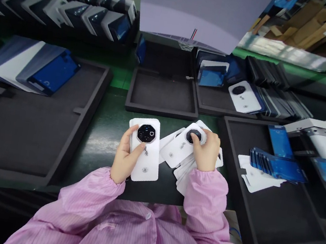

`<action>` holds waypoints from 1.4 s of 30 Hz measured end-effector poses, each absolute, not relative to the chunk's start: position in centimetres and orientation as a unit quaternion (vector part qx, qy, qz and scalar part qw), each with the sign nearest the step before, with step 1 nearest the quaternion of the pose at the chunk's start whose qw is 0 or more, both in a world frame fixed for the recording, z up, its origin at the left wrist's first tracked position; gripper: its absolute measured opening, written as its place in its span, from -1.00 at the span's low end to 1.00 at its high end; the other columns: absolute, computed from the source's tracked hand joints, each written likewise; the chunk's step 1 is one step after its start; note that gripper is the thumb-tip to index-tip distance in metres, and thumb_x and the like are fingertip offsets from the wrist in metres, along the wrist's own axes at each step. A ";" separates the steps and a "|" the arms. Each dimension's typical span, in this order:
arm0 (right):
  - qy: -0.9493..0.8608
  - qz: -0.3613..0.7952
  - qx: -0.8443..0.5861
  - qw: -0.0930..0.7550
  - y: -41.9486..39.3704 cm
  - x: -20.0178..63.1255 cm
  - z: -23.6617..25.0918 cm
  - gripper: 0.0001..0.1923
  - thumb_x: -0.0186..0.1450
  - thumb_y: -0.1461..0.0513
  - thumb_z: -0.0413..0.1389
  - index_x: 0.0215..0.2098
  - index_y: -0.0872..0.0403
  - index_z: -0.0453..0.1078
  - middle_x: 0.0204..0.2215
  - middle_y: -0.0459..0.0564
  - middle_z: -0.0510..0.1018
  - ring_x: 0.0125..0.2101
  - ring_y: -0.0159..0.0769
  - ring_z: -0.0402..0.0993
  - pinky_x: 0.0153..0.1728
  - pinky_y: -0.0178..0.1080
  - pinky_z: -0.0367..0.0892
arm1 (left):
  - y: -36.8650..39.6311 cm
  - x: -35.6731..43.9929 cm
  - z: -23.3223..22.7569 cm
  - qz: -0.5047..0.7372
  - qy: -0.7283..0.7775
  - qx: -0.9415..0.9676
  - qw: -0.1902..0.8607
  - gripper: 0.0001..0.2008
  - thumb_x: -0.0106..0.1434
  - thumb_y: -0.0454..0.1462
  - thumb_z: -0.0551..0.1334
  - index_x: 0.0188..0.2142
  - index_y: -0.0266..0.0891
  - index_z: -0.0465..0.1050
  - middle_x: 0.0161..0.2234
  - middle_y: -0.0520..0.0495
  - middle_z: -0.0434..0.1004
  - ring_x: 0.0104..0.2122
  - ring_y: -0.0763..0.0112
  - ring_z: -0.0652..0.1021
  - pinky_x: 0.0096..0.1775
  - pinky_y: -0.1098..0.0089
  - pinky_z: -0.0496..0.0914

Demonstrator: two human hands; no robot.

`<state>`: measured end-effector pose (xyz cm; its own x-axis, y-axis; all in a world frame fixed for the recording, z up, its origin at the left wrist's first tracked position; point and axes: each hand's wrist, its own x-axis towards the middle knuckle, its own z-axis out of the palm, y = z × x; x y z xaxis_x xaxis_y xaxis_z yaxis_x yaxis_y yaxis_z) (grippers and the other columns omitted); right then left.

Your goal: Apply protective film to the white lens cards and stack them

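"White panels (184, 175) are lying in a messy pile on the dark green table (102, 133). What is the left hand (125, 158) doing?"

"It is holding one white panel (148, 159), fingers curling round the side and thumb pressing the front."

"And the right hand (207, 152)?"

"It is pinching another panel (176, 149) on the pile, its thumb touching the black part (188, 137)."

"What is lying in the right-side tray (293, 219)?"

"Blue sheets (276, 165) are lying there, and white pieces (255, 182) are poking out."

White panels (151, 159), pink striped sleeves (88, 194)
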<state>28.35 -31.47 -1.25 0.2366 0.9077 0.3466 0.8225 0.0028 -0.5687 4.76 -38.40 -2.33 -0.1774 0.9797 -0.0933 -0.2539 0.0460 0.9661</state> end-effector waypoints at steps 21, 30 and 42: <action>-0.705 0.210 -0.497 0.459 -35.1 21.9 -0.9 -0.90 0.20 0.23 0.20 -0.47 0.03 0.40 -0.11 0.05 0.47 0.04 -0.06 0.33 0.06 0.12 0.26 | -39.6 6.0 -3.3 0.499 0.531 0.575 0.372 -0.55 0.25 -0.27 0.20 0.14 -0.09 0.25 0.06 -0.14 0.44 0.02 0.17 0.50 0.05 0.13 0.38; -0.853 0.114 -0.197 0.470 -35.9 21.2 -1.5 -0.82 0.25 0.40 0.12 -0.22 0.04 0.37 -0.37 -0.04 0.64 -0.29 -0.33 0.60 -0.12 -0.13 0.44 | -39.1 5.6 -2.6 0.557 0.485 0.409 0.536 -0.23 0.24 -0.19 0.25 0.31 -0.02 -0.16 0.07 -0.17 0.42 0.03 0.18 0.50 0.13 0.05 0.30; -0.844 0.126 -0.159 0.497 -35.8 21.3 -1.5 -0.73 0.19 0.45 0.14 -0.15 0.10 0.41 -0.36 0.06 0.65 -0.22 -0.25 0.60 -0.26 -0.19 0.53 | -39.2 5.5 -2.1 0.574 0.472 0.434 0.510 -0.32 0.23 -0.21 0.25 0.28 0.01 0.00 0.31 -0.12 0.10 0.24 0.08 0.27 0.21 0.05 0.21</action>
